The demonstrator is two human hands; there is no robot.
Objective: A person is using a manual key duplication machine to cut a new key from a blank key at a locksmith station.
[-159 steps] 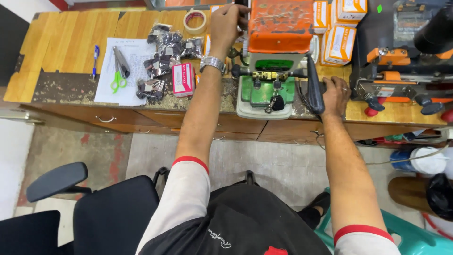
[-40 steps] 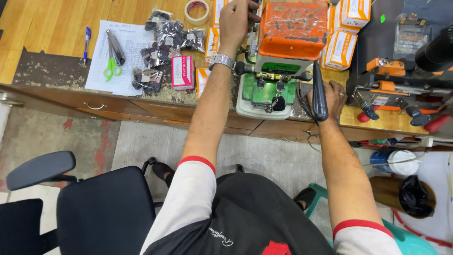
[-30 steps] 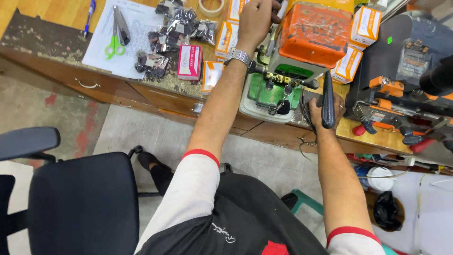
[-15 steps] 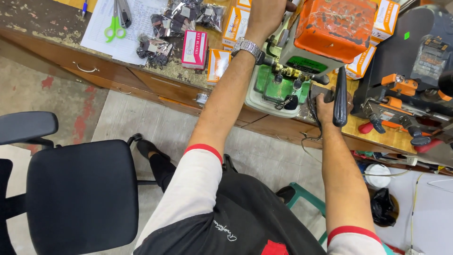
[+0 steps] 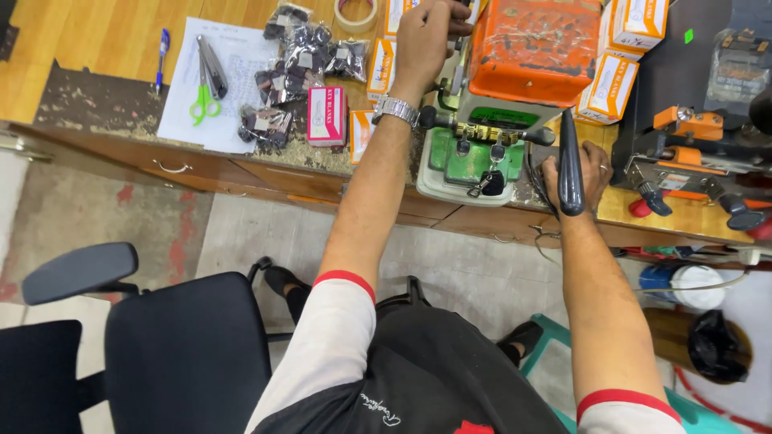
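Observation:
An orange and green key-cutting machine (image 5: 505, 96) stands on the wooden bench. My left hand (image 5: 425, 36) reaches up along its left side and grips a part of the machine there; a metal watch sits on that wrist. My right hand (image 5: 572, 173) is closed around the black lever handle (image 5: 569, 165) at the machine's right. A key with a black fob (image 5: 490, 183) hangs from the clamp over the green base.
Left of the machine lie a pink box (image 5: 326, 116), bagged key blanks (image 5: 293, 60), green scissors (image 5: 201, 100) on paper, a blue pen (image 5: 162, 52) and a tape roll (image 5: 356, 12). Orange-white boxes (image 5: 611, 84) and a second machine (image 5: 691, 157) stand to the right. A black chair (image 5: 161, 345) is below left.
The view has swung down and left, shifting the bench upward in frame. Both hands have stayed on the machine and its lever.

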